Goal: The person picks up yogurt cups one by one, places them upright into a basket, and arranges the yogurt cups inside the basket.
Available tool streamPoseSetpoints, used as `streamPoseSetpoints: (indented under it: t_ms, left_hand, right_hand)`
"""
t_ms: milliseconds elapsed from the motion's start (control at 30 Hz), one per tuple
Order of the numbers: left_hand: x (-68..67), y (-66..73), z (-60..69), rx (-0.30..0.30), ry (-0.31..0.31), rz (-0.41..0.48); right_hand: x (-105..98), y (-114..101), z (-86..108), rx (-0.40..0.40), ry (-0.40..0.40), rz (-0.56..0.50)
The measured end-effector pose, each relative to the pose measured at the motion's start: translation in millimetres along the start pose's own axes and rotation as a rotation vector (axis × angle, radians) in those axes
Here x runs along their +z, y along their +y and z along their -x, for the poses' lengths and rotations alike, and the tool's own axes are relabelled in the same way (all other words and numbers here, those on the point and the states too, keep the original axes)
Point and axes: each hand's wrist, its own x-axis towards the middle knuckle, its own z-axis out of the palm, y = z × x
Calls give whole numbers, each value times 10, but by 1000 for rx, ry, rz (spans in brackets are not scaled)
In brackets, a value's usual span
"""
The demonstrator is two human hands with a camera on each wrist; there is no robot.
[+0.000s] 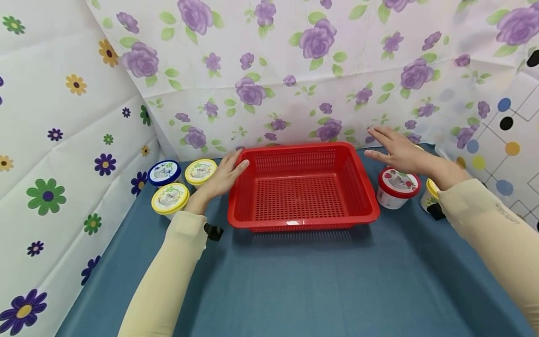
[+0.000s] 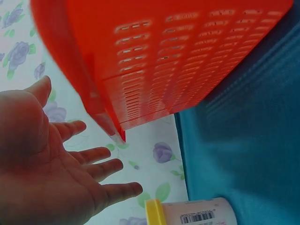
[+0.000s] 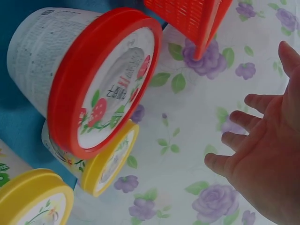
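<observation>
A red plastic basket with slotted walls stands on the blue cloth, with nothing inside it. My left hand is beside the basket's left rim, palm toward it. In the left wrist view the fingers are spread and hold nothing, a little apart from the red wall. My right hand hovers above and right of the basket's right rim, fingers extended, holding nothing. Just below it stands a tub with a red lid, printed with strawberries, also large in the right wrist view.
At the left stand a blue-lidded tub and two yellow-lidded tubs. Another yellow-lidded tub is partly hidden by the right wrist. Flowered sheets hang behind and at the left. Blue cloth covers the table.
</observation>
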Motion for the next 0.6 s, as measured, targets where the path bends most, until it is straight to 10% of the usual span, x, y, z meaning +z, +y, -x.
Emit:
streamPoseSetpoints:
  t_ms: [600]
  left_hand:
    - [82, -55, 132, -9, 3, 90]
  right_hand:
    - [89, 163, 201, -7, 3, -13]
